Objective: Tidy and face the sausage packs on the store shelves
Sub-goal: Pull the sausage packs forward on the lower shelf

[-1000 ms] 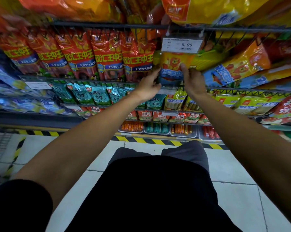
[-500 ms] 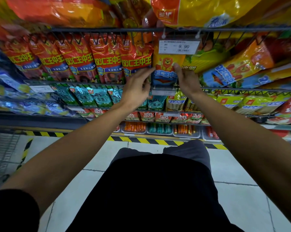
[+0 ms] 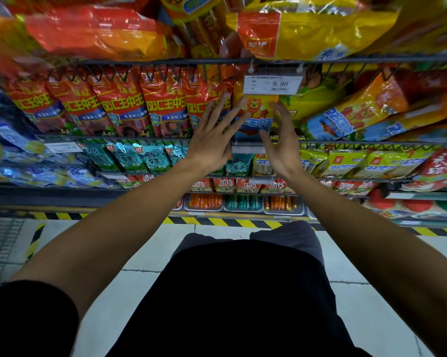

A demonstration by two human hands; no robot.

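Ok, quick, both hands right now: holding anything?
Left hand: open, fingers spread, holding nothing.
Right hand: open, fingers straight beside the lion pack, not gripping it.

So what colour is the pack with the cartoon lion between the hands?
Yellow above, blue below; head view.

Light is dim and bluish, brightest on the white plastic price tag (image 3: 273, 84) hanging from the wire shelf edge. Above the tag, glossy yellow and orange foil bags (image 3: 317, 27) carry white glare streaks. Left of it the packs smear with blur. Wide-angle distortion bows the shelf lines around it; below, dark clothing loses all detail.
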